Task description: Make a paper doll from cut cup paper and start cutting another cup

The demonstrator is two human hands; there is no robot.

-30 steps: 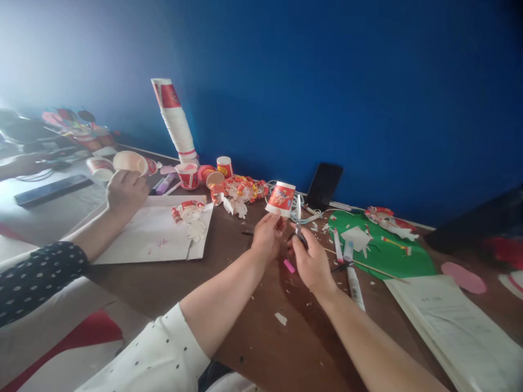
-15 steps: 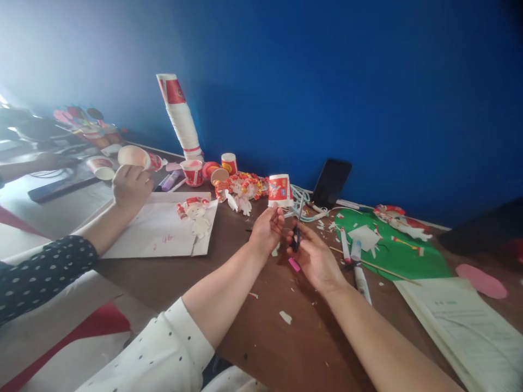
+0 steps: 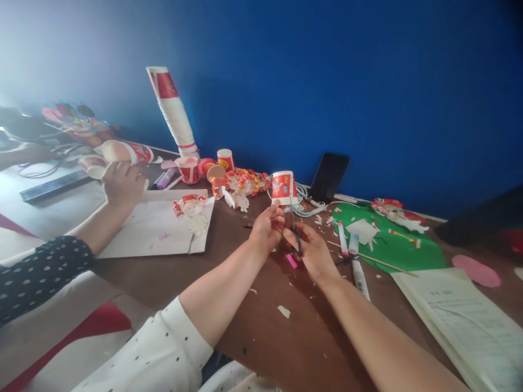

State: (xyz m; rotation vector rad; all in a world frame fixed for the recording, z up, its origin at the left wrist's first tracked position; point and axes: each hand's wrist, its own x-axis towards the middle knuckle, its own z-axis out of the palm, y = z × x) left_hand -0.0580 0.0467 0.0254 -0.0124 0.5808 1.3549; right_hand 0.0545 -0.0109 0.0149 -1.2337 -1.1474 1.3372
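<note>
My left hand pinches the lower edge of a red and white paper cup piece, holding it up above the table. Dark-handled scissors are in my right hand, blades pointing up. The blades reach the lower right part of the paper cup piece; whether they bite into it I cannot tell. Below my hands a pink marker cap and white paper scraps lie on the brown table.
At left a co-worker's hand holds a paper cup over a white board. A tall cup stack leans near the wall. A phone, green sheet, glue tube and papers lie right.
My right hand has brought the scissors up against the paper cup piece, which has turned slightly. The co-worker's hand and cup appear further left, and the view has shifted a little.
</note>
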